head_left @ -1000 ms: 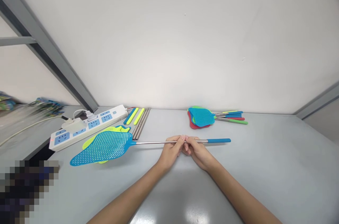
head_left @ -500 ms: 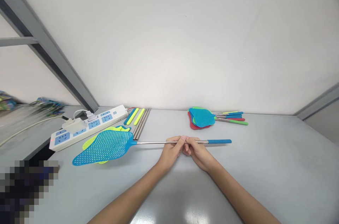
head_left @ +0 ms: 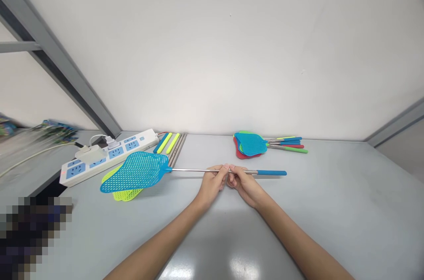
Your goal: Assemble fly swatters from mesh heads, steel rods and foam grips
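A blue fly swatter (head_left: 135,172) with a thin metal rod and a blue grip lies level across both my hands, its mesh head to the left. My left hand (head_left: 213,183) pinches the rod near its middle. Right beside it, my right hand (head_left: 241,181) closes on the rod just left of the blue grip. Under the swatter's head, yellow swatter heads (head_left: 127,194) lie on the table, partly covered. Behind them rest loose yellow grips (head_left: 172,143), a blue grip (head_left: 160,143) and several metal rods (head_left: 178,149).
A white power strip (head_left: 109,156) with plugs stands at the left. Toward the wall lies a pile of finished-looking swatters (head_left: 252,144) in blue, green and red. Clear plastic packets (head_left: 54,132) sit at far left, and a pixelated dark patch (head_left: 29,240) fills the lower left corner.
The held swatter's head has tilted and shifted slightly right and up, showing more of the yellow heads below. Both hands keep their hold; the whole view has shifted a little.
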Demonstrator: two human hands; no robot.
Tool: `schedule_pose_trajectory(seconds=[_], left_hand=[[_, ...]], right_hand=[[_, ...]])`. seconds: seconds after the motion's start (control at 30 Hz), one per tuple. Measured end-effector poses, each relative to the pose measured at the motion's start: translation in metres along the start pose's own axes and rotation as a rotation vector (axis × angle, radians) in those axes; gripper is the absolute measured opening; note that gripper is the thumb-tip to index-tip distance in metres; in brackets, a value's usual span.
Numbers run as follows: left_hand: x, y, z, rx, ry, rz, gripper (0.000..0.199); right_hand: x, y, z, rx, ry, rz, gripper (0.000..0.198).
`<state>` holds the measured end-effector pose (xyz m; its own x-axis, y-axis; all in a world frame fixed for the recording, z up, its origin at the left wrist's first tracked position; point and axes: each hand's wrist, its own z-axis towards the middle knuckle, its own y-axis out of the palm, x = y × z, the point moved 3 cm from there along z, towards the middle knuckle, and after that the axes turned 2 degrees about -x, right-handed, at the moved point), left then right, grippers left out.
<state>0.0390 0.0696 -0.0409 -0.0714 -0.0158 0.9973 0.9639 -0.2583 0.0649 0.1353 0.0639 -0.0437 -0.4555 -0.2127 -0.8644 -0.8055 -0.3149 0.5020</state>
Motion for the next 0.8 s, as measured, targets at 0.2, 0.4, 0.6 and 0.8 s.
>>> schedule_pose_trajectory(seconds=[0.2, 0.4, 0.6, 0.8], left_hand=[[-0.0001, 0.0005, 0.0001, 0.004, -0.015, -0.001, 0.04], [0.0016, 0.0007, -0.0006, 0.009, -0.021, 0.013, 0.038], [0.0028, 0.0009, -0.0006, -0.029, 0.003, 0.028, 0.039], [0.0024, 0.0007, -0.0003, -0.032, 0.009, 0.028, 0.039]], right_hand=[[0.0004, -0.0013, 0.0, 0.025, 0.006, -0.008, 0.037], [0.001, -0.0023, 0.0, 0.032, 0.014, 0.01, 0.037], [0.001, -0.0018, -0.0004, 0.037, 0.008, -0.001, 0.037], [0.0023, -0.003, 0.0001, 0.053, 0.022, 0.008, 0.037]])
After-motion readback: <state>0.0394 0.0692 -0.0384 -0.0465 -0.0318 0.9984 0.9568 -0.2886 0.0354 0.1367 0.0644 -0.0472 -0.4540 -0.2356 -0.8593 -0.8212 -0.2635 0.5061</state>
